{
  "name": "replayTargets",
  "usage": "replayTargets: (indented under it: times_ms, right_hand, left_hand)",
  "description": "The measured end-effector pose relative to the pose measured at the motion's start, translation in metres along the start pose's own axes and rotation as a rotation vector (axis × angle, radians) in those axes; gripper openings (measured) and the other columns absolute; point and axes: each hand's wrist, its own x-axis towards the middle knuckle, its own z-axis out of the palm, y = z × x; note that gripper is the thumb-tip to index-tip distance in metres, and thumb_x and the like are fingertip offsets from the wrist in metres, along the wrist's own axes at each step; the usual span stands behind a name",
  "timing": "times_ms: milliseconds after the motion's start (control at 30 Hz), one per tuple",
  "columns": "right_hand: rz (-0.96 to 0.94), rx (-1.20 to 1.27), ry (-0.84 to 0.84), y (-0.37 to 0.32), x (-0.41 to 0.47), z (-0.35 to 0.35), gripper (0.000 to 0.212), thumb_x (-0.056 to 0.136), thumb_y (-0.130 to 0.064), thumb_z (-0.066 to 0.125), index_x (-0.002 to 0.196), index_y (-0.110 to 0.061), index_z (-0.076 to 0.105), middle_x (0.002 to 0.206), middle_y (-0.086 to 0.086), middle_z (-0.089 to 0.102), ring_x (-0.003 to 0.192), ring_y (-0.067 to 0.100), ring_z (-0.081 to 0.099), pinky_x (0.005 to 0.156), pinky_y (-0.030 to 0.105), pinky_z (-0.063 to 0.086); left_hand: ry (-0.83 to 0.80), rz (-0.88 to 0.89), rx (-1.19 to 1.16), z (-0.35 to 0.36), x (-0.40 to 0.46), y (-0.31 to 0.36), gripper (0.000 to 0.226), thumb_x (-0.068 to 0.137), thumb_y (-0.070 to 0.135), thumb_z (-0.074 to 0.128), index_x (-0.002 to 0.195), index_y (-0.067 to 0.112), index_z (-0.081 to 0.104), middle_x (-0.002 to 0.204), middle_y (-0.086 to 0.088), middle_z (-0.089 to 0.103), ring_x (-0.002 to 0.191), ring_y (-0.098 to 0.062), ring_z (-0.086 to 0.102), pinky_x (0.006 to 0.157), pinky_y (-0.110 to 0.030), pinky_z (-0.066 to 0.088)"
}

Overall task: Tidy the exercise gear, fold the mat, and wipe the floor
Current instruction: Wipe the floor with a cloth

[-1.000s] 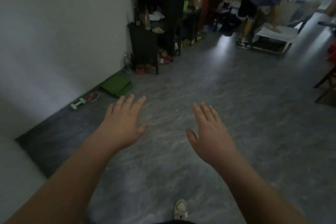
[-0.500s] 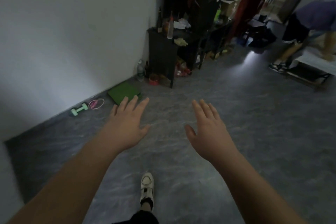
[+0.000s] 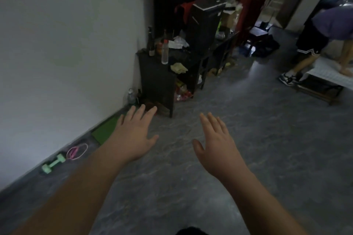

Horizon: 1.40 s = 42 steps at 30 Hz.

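Both held out flat and empty: left hand (image 3: pixel 131 139), right hand (image 3: pixel 215 145), fingers straight. Along the wall: mat (image 3: pixel 104 131), bands (image 3: pixel 77 151), dumbbell (image 3: pixel 53 163). Dim here; easy to step on bands or kick dumbbell.

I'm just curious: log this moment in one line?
left hand: open, empty | right hand: open, empty | dumbbell, mat: on floor

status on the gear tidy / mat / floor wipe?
Done: the green mat looks already folded, lying by the wall, with the dumbbell and pink bands beside it on the floor.
In hand: nothing; left hand and right hand are open and empty.
Left: wiping. No cloth or mop is visible near the hands.
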Motion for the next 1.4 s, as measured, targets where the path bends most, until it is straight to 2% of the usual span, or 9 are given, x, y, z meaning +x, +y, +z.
replayTargets:
  times_ms: [200, 367, 633, 800, 933, 1133, 1267, 1400]
  right_hand:
    - [0.003, 0.016, 0.012, 0.058, 0.159, 0.003, 0.076, 0.098, -0.047, 0.047, 0.157, -0.032, 0.001, 0.167, -0.005, -0.001, 0.153, 0.018, -0.006, 0.124, 0.041, 0.013]
    - [-0.043, -0.010, -0.044, 0.105, 0.294, -0.013, 0.077, 0.098, -0.047, 0.047, 0.157, -0.031, -0.001, 0.167, -0.004, 0.000, 0.153, 0.020, -0.005, 0.124, 0.042, 0.014]
    - [-0.144, -0.026, -0.133, 0.128, 0.498, -0.010, 0.074, 0.098, -0.045, 0.046, 0.157, -0.028, 0.006, 0.166, -0.003, 0.006, 0.153, 0.020, 0.000, 0.123, 0.043, 0.018]
    - [-0.172, -0.083, -0.194, 0.134, 0.610, 0.014, 0.074, 0.097, -0.044, 0.046, 0.157, -0.030, 0.005, 0.167, -0.003, 0.005, 0.153, 0.021, 0.000, 0.122, 0.046, 0.020]
    - [-0.122, -0.074, -0.194, 0.139, 0.719, 0.044, 0.072, 0.096, -0.040, 0.050, 0.155, -0.029, 0.010, 0.165, -0.003, 0.010, 0.153, 0.020, 0.003, 0.121, 0.045, 0.022]
    - [-0.002, -0.081, -0.390, 0.149, 0.857, 0.093, 0.073, 0.096, -0.041, 0.047, 0.157, -0.023, 0.012, 0.165, 0.003, 0.012, 0.152, 0.025, 0.009, 0.118, 0.052, 0.025]
    - [0.036, -0.094, -0.477, 0.163, 0.932, 0.128, 0.069, 0.095, -0.036, 0.048, 0.155, -0.023, 0.019, 0.163, 0.003, 0.019, 0.149, 0.026, 0.018, 0.116, 0.051, 0.030]
    - [0.126, -0.056, -0.587, 0.190, 0.986, 0.181, 0.059, 0.089, -0.035, 0.047, 0.146, -0.021, 0.036, 0.149, 0.004, 0.040, 0.136, 0.029, 0.039, 0.106, 0.049, 0.042]
  left_hand:
    - [-0.011, -0.014, -0.011, 0.007, 0.167, 0.009, 0.084, 0.093, 0.057, 0.047, 0.153, 0.040, -0.010, 0.165, 0.000, -0.005, 0.151, -0.026, -0.005, 0.122, -0.051, 0.007]
    - [-0.066, -0.062, -0.055, 0.004, 0.300, 0.022, 0.084, 0.094, 0.055, 0.048, 0.153, 0.041, -0.010, 0.165, 0.000, -0.007, 0.152, -0.025, -0.005, 0.122, -0.050, 0.007]
    - [-0.042, -0.122, -0.110, 0.006, 0.475, 0.006, 0.081, 0.094, 0.056, 0.046, 0.154, 0.040, -0.007, 0.165, 0.000, -0.002, 0.152, -0.025, -0.001, 0.122, -0.048, 0.009]
    - [-0.097, -0.150, -0.137, 0.026, 0.586, -0.019, 0.083, 0.093, 0.056, 0.048, 0.154, 0.041, -0.005, 0.165, -0.001, -0.001, 0.151, -0.026, -0.002, 0.120, -0.049, 0.009]
    - [-0.153, -0.157, -0.203, 0.040, 0.694, -0.055, 0.084, 0.093, 0.051, 0.052, 0.155, 0.039, -0.004, 0.165, -0.001, -0.002, 0.151, -0.027, -0.001, 0.120, -0.049, 0.011]
    - [-0.322, -0.203, -0.257, 0.067, 0.834, -0.109, 0.086, 0.093, 0.049, 0.054, 0.155, 0.035, -0.003, 0.165, -0.004, -0.001, 0.151, -0.030, 0.003, 0.120, -0.051, 0.018]
    - [-0.416, -0.252, -0.372, 0.098, 0.901, -0.123, 0.084, 0.093, 0.045, 0.056, 0.156, 0.030, 0.003, 0.164, -0.007, 0.011, 0.149, -0.033, 0.014, 0.118, -0.050, 0.024]
    - [-0.482, -0.392, -0.592, 0.140, 0.946, -0.114, 0.069, 0.092, 0.031, 0.061, 0.151, 0.018, 0.028, 0.146, -0.012, 0.044, 0.130, -0.028, 0.046, 0.107, -0.042, 0.041]
